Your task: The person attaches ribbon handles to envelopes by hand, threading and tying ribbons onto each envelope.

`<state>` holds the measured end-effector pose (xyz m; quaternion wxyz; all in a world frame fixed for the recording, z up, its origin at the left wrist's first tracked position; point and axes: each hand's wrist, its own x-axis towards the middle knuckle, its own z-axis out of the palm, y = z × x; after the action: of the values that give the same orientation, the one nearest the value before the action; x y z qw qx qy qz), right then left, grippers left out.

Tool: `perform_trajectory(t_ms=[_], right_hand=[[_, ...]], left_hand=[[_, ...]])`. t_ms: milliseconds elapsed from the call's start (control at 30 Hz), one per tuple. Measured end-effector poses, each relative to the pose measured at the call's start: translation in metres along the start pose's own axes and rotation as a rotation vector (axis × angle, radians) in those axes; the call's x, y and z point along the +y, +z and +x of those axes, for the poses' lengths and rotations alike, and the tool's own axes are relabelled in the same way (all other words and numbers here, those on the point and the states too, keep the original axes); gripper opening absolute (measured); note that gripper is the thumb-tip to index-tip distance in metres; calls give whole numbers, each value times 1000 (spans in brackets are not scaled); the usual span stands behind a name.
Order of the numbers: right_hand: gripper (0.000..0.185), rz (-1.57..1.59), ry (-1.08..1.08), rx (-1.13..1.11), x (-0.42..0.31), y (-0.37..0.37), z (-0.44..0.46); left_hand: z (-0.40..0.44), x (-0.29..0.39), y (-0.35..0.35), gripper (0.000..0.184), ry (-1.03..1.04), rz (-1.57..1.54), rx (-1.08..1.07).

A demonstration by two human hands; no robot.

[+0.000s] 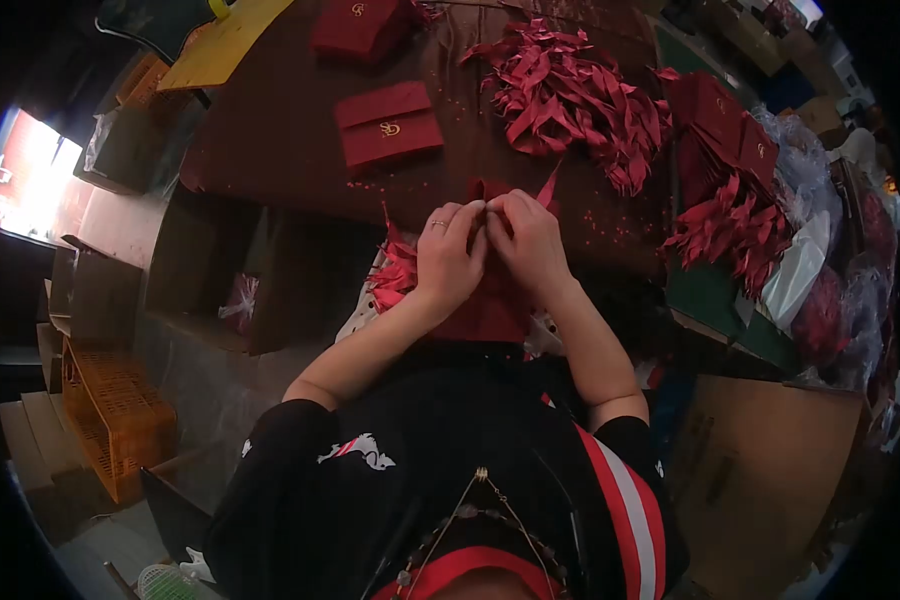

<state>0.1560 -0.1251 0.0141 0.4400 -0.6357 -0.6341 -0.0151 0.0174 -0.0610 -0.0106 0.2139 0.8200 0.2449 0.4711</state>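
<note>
At the table's near edge my left hand (pixel 450 252) and my right hand (pixel 530 240) meet, fingertips pinched together. A dark red ribbon (pixel 551 186) is in their grip, its pointed end sticking out beyond my right fingers. Just below and between the hands, a red pouch-like piece (pixel 482 312) rests over my lap, partly covered by them. Beside my left wrist hangs a bunch of red ribbons (pixel 395 270). The fingers hide exactly how the ribbon and the piece join.
On the brown table (pixel 270 130) lie a red flap pouch (pixel 388 125) with a gold logo, more red pouches (pixel 362 27) and a large ribbon pile (pixel 580 100). Stacked pouches (pixel 720 125) stand at right. An orange crate (pixel 115 420) and cardboard boxes (pixel 770 470) flank me.
</note>
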Motion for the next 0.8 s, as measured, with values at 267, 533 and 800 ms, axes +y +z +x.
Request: perform_trajectory(t_ms=[267, 533, 800], right_hand=[[10, 182, 116, 62, 11, 8, 0], [12, 130, 278, 20, 38, 13, -5], [14, 207, 339, 72, 47, 19, -2]], left_hand=[[5, -13, -5, 41, -142, -277, -127], [24, -44, 8, 24, -231, -179, -311], [34, -52, 24, 29, -211, 0, -352]])
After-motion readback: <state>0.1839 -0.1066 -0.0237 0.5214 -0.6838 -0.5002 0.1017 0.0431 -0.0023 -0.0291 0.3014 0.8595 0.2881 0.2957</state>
